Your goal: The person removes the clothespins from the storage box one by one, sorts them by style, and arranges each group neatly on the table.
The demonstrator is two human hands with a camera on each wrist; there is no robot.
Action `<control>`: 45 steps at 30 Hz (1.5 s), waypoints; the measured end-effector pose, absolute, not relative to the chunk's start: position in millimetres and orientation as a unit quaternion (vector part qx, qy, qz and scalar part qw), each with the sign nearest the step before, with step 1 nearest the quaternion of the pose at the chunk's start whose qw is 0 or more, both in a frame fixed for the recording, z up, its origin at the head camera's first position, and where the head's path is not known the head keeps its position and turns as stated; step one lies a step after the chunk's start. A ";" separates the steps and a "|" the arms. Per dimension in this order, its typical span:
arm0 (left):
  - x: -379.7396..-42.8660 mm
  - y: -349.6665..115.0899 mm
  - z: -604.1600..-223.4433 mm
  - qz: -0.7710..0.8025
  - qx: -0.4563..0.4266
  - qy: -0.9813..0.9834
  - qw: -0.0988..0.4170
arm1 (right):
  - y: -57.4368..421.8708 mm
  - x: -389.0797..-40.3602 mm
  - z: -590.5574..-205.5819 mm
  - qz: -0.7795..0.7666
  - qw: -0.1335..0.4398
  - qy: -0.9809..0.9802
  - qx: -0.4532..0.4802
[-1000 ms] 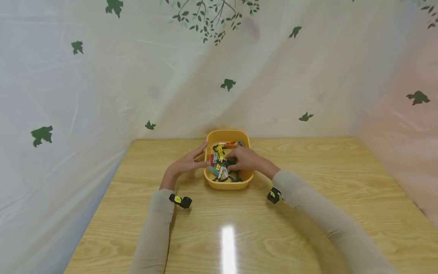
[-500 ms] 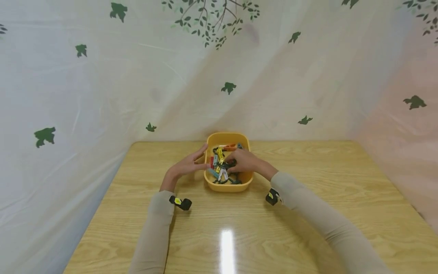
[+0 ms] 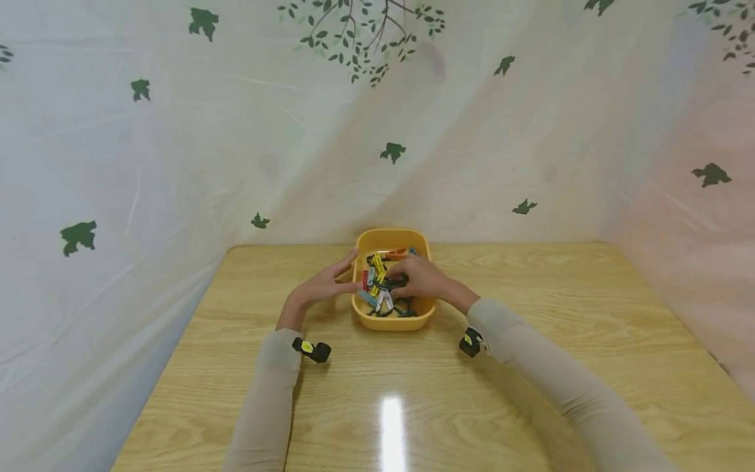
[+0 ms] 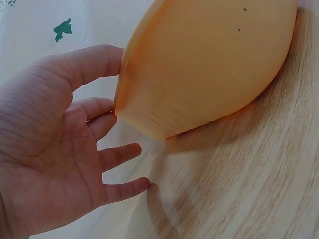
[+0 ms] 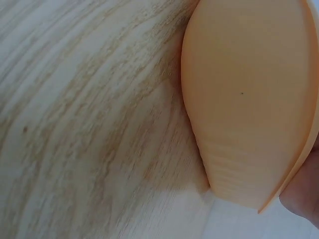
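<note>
A yellow tub (image 3: pixel 394 324) stands at the table's back edge, holding a jumble of clips. Among them lie yellow clips (image 3: pixel 378 263), a white clip (image 3: pixel 385 300), a red clip (image 3: pixel 365 280), an orange one (image 3: pixel 397 254) and dark ones near the front. My left hand (image 3: pixel 321 286) touches the tub's left rim with thumb and fingertips, fingers spread and mostly straight, as the left wrist view shows. My right hand (image 3: pixel 421 276) reaches over the right rim; its thumb and curled fingers pinch a black clip (image 3: pixel 394 282) inside. In the right wrist view the tub's wall (image 5: pixel 244 99) hides most of that hand.
The wooden table (image 3: pixel 330 406) extends around the tub, with a bright reflection at the front. A pale cloth backdrop (image 3: pixel 307 164) with green leaf shapes hangs right behind the table's back edge. Small black cameras (image 3: pixel 320 352) sit on both wrists.
The whole head view has shifted slightly down. Both hands keep nearly the same places at the tub, the right one making only small finger movements at the black clip.
</note>
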State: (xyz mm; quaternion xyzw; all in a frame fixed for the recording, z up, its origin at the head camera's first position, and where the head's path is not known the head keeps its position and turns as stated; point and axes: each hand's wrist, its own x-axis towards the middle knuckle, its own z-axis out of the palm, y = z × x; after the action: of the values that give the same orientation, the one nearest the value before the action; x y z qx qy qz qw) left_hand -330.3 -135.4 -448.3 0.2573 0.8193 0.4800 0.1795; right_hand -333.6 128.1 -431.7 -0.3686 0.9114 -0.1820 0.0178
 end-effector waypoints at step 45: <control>-327.3 -133.4 -443.9 0.476 0.239 0.821 0.207 | 202.5 -306.2 -379.8 -0.195 -0.298 0.905 -0.231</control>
State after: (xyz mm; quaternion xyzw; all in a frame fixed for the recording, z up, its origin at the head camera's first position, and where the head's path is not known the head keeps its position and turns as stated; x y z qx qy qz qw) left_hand -327.3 -133.4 -443.9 0.2391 0.8208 0.4759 0.2066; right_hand -306.2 202.5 -379.8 -0.2311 0.9052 -0.1954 -0.2984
